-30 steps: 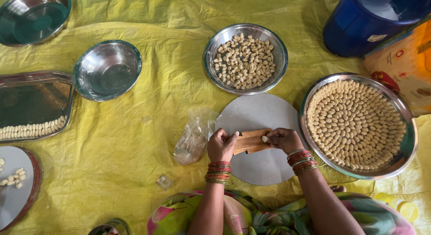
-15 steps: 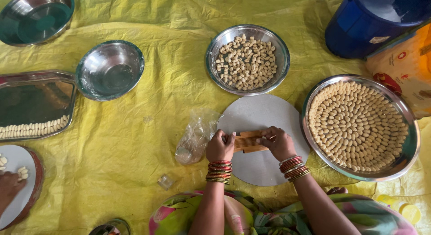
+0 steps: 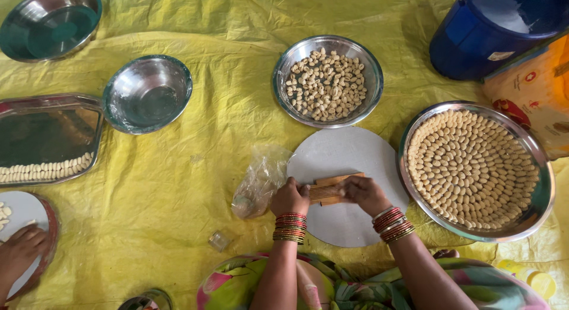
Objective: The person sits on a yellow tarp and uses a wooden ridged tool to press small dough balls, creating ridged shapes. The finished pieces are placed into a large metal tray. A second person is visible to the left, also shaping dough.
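Right now the left hand (image 3: 289, 197) holds one end of a small ridged wooden board (image 3: 329, 189), its fingers closed on it. The right hand (image 3: 363, 193) presses down on the other end of that board, fingers curled over it; I cannot tell if a bit of dough sits under them.

The wooden board rests on a round flat grey plate (image 3: 347, 159), which lies on a yellow cloth (image 3: 178, 185) spread on the floor.

Just left of the grey plate is a crumpled clear plastic bag (image 3: 259, 182). Just above the plate is a round steel bowl of loose pale dough bits (image 3: 328, 80). Touching the plate on its right is a wide steel tray (image 3: 478, 169) packed with shaped pieces in neat rings.

I think the board could slip if the right hand pushes too hard, because the grey plate looks smooth. A sleeve or wrist could also bump the full tray and mess up the rings.

Counting: one wooden board, one grey plate, one bag, one full tray, one bowl of dough bits, two empty steel bowls far left of the plate, and one blue tub (image 3: 501, 28).
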